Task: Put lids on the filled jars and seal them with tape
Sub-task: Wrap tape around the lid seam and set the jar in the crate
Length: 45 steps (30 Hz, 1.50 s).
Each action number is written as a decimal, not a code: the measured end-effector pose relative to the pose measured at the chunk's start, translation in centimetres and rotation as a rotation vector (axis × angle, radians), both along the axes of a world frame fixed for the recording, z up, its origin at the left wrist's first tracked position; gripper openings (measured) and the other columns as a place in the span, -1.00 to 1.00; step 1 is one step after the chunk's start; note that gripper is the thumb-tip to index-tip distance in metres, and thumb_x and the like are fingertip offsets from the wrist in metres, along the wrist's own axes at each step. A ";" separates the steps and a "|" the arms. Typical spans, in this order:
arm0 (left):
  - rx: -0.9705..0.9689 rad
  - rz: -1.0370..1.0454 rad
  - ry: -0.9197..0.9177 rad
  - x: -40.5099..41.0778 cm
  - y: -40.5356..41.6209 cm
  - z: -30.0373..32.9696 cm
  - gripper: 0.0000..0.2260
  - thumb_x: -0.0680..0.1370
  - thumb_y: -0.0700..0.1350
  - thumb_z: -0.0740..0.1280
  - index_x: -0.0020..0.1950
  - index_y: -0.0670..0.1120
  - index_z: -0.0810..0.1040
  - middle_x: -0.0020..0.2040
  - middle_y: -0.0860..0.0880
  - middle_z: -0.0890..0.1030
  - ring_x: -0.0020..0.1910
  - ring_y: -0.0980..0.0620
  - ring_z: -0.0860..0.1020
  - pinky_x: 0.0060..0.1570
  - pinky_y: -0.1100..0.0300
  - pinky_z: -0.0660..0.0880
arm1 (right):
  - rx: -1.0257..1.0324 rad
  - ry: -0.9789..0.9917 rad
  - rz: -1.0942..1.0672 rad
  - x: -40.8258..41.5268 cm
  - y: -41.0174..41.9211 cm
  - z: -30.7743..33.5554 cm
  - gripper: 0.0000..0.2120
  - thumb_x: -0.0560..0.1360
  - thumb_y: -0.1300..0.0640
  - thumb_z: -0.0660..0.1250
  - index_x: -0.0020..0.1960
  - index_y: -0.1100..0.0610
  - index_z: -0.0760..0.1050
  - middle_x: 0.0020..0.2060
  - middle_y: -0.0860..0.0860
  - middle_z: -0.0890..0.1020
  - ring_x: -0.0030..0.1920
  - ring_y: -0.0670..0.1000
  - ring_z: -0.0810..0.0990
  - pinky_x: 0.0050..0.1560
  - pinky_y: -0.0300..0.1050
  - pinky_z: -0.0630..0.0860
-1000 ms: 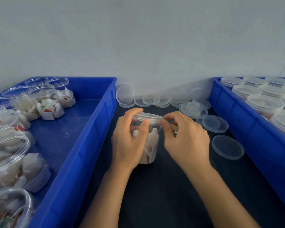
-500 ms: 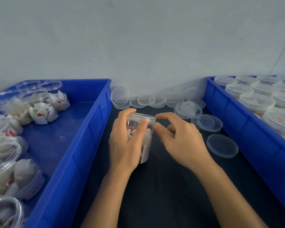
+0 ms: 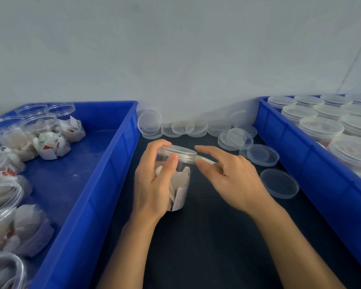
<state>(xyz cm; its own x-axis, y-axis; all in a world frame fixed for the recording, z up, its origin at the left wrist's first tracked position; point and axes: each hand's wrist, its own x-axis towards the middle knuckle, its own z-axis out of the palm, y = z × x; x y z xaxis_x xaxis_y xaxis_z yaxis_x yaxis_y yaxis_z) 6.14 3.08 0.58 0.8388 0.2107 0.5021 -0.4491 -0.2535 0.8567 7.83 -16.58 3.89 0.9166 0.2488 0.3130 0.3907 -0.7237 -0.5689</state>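
Filled jar (image 3: 176,184) stands on the dark table (image 3: 206,236) between two blue bins, clear lid (image 3: 176,152) already seated on top. Left hand (image 3: 154,180) wraps the jar, thumb and fingers curled at the lid's rim, likely to stop it turning. Right hand (image 3: 231,176) pinches a pale strip of tape (image 3: 204,159) between thumb and forefinger at the lid's edge, other fingers spread; probably laying the seal along the seam. Left bin (image 3: 104,174) holds open filled jars, right bin (image 3: 296,151) lidded ones. Loose lids (image 3: 278,183) lie near.

You face a plain pale grey wall (image 3: 175,59), evenly lit. Below the wall, a dark counter (image 3: 206,236) meets its base. A thin seam runs down the wall's right edge.
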 end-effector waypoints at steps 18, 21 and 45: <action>-0.158 -0.324 0.072 -0.3 1.1 0.4 -0.67 0.64 0.14 0.28 0.36 0.07 0.52 0.05 -0.06 0.67 0.00 -0.06 0.67 0.01 0.11 0.60 | -0.091 0.167 0.107 0.0 -0.5 0.4 -0.56 0.64 -0.35 0.14 0.47 -0.29 0.43 -0.10 -0.17 0.73 0.06 -0.11 0.65 0.15 0.07 0.56; -0.089 -0.255 0.112 -0.2 1.2 0.1 -0.63 0.63 0.23 0.27 0.42 0.22 0.43 0.06 0.01 0.70 0.05 0.02 0.69 0.08 0.09 0.61 | -0.037 0.163 0.126 0.0 -0.6 0.2 -0.63 0.65 -0.34 0.16 0.39 -0.32 0.49 -0.12 -0.18 0.72 -0.02 -0.11 0.64 0.06 0.03 0.55; 0.301 0.221 0.168 -0.7 -0.4 0.7 -0.61 0.61 0.44 0.06 0.26 0.24 0.39 0.04 0.21 0.63 0.00 0.32 0.61 -0.21 0.39 0.49 | 0.159 0.224 0.152 -0.6 0.6 0.3 -0.78 0.71 -0.11 0.18 0.23 -0.21 0.58 -0.18 0.04 0.67 -0.19 0.09 0.61 -0.07 0.16 0.57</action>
